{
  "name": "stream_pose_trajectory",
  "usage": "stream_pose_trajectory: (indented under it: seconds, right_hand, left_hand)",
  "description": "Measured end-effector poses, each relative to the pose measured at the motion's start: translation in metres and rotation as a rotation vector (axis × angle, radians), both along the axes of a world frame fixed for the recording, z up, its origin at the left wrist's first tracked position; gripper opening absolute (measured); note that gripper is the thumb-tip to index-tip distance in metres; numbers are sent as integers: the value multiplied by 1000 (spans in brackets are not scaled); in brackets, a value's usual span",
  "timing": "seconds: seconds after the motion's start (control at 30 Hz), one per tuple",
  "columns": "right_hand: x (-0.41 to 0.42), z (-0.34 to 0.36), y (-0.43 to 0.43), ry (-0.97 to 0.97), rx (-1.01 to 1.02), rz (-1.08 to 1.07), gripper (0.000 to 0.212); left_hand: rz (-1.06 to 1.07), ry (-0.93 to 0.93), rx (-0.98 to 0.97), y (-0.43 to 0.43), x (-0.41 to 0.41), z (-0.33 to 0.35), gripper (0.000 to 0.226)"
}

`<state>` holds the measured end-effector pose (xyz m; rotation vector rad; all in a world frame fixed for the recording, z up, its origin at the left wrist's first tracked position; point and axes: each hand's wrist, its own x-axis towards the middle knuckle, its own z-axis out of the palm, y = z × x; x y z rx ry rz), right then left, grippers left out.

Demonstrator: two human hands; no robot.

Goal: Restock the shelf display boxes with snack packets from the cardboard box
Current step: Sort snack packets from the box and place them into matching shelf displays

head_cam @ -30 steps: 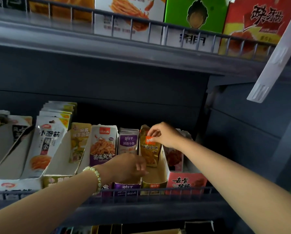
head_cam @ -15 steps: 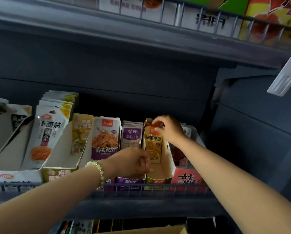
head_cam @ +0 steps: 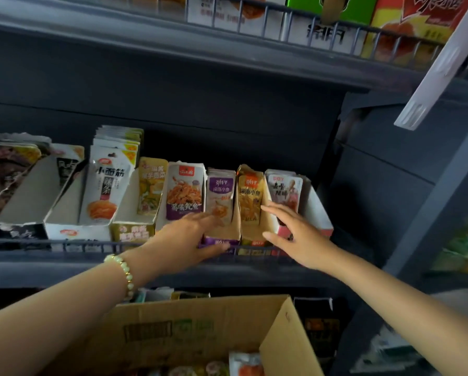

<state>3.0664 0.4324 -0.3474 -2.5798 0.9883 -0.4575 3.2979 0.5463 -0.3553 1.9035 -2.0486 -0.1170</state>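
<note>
Hands first: your left hand (head_cam: 192, 237) lies flat-fingered against the purple box (head_cam: 222, 241), your right hand (head_cam: 295, 234) is spread loose beside the orange box (head_cam: 253, 234), both holding nothing. Between them the orange packet (head_cam: 250, 196) stands upright, its top creased; a careless brush could tip the slick foil pouches (head_cam: 220, 194) forward over the low card fronts. Below your wrists, the cardboard box (head_cam: 200, 321) holds more packets (head_cam: 245, 366).
</note>
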Motion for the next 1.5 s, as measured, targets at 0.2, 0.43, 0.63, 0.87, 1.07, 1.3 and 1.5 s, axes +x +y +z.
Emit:
stream_pose_trajectory:
  seconds: [0.2,0.43,0.63,0.87,1.07,1.3,1.5]
  right_hand:
    - [-14,-57,93,122,144,60,57]
    - [6,-134,151,367,317,184,53]
    - [20,-186,157,523,365,36,62]
    - [9,-169,149,698,338,30,50]
    - [-28,-120,138,661,-173,91,45]
    - [-40,-121,133,475,-175,18,37]
    - [-42,-127,131,487,-207,-29,37]
  left_hand:
    - [-12,-24,87,91,27,-44,100]
    - [-17,-80,344,151,36,-143,114]
    - [41,28,556,170,28,-195,55]
    - [-37,247,578,142,-10,-210,44]
    - [-20,419,595,98,-74,-231,45]
    - [271,826,545,78,-108,-257,34]
    - [476,1129,458,64,-128,-260,13]
